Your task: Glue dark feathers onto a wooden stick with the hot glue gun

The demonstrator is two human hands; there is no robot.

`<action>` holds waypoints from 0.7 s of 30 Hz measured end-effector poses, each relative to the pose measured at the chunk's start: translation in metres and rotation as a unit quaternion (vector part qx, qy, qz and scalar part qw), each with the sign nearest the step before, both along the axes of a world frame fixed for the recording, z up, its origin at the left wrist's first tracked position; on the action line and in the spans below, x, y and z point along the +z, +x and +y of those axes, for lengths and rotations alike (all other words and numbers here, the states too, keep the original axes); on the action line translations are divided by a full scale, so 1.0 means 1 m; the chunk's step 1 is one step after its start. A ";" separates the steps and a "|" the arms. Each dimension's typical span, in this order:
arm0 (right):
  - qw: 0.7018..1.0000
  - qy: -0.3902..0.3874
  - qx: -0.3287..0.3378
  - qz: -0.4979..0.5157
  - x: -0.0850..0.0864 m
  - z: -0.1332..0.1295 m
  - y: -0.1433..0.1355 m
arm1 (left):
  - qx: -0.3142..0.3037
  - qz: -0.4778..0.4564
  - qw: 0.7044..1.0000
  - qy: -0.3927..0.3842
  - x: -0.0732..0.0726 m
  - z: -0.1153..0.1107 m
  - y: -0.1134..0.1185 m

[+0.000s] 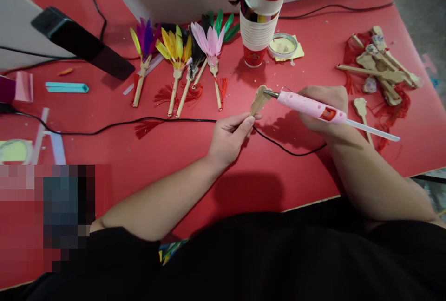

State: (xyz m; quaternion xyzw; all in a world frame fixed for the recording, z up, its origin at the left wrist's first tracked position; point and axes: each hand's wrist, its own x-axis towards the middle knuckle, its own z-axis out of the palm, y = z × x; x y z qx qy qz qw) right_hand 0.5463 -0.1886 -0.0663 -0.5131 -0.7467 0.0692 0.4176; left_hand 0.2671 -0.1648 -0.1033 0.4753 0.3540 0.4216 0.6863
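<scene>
Pinching a small wooden piece (260, 100) between thumb and fingers, the left hand (230, 136) is nearly closed and holds it slightly above the counter (181, 161), with the rounded head pointing up and away from the person. The right hand (325, 103) is closed around a pink glue gun (310, 107), though from where I stand its fingers are partly hidden behind this tool. The metal nozzle (272, 93) is at the head of the wooden piece; whether it really touches the wood, I cannot tell. From the rear end of the glue gun, a whitish glue stick (374, 130) comes out, above the right forearm.

Beyond the left hand lie several feathered pieces: one with purple and yellow feathers (144, 43), one with yellow feathers (176, 50), one with pink feathers (211, 43), and near them black and green ones. Their wooden handles point toward the person, with red tassels beside them. Behind the wooden piece stand stacked paper cups (258, 36), and just beside them a roll of tape (283, 46) rests on yellow paper. On the right side, a pile of wooden handles (383, 68) lies mixed with red tassels.
</scene>
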 end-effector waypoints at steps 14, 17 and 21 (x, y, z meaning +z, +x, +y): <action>0.997 -0.060 -0.039 -0.005 -0.001 -0.002 0.001 | 0.009 -0.004 1.000 0.008 -0.002 -0.002 0.001; 0.994 -0.089 -0.056 -0.014 0.000 -0.001 0.001 | 0.009 0.002 1.000 0.010 0.000 -0.002 0.000; 0.995 -0.081 -0.054 -0.007 0.004 -0.002 -0.001 | 0.005 0.002 1.000 0.008 0.000 -0.001 0.001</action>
